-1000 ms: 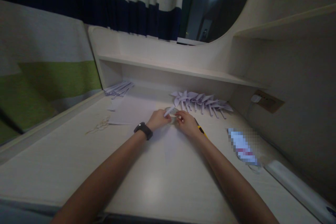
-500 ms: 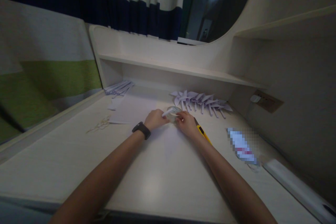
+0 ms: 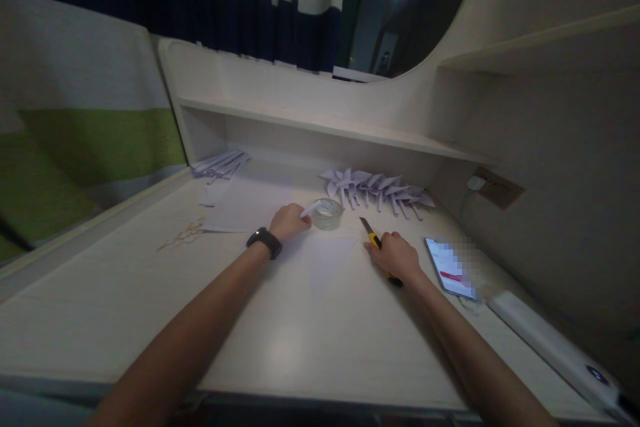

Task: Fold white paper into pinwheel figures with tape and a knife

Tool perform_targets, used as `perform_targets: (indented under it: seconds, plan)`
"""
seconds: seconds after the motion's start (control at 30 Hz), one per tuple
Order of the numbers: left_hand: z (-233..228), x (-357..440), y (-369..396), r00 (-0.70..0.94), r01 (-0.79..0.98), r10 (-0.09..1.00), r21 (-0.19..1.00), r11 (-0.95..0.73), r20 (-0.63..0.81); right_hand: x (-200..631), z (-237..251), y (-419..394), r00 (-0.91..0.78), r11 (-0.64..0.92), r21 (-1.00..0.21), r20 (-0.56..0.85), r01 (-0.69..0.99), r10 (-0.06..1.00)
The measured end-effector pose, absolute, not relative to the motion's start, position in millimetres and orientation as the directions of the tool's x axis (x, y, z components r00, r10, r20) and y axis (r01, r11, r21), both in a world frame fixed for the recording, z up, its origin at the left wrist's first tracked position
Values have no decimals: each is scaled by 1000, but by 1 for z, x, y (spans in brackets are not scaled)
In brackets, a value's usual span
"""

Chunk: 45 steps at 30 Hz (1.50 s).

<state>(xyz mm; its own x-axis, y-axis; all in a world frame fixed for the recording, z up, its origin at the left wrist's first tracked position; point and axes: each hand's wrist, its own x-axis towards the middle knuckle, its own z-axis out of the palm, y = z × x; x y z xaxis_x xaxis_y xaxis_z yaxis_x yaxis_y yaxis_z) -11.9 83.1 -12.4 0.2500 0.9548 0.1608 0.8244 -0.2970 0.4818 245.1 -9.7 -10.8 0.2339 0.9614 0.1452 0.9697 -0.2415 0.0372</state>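
Observation:
On a pale desk (image 3: 300, 320), my left hand (image 3: 289, 220), with a black watch on its wrist, pinches a small white folded paper piece (image 3: 311, 208). That piece touches a clear roll of tape (image 3: 327, 213) lying flat beside the hand. My right hand (image 3: 395, 257) lies on a yellow utility knife (image 3: 371, 235) and closes around its handle; the blade points toward the back. A row of folded white paper shapes (image 3: 375, 190) lies behind the tape.
A phone (image 3: 449, 267) with a lit screen lies right of my right hand, beside a long white bar (image 3: 540, 337). Paper sheets (image 3: 240, 203) and a stack of folded pieces (image 3: 220, 163) sit at back left, scissors (image 3: 183, 235) near them. A shelf runs above.
My right hand has left the tape roll and moved right and nearer, onto the yellow knife. My left hand stays by the tape with the paper piece.

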Motion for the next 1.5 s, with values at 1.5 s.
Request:
perform_targets:
  seconds: [1.5]
  plan:
    - [-9, -11, 84, 236, 837, 965, 480, -264, 117, 152, 12, -47, -175, 169, 67, 108, 983, 979]
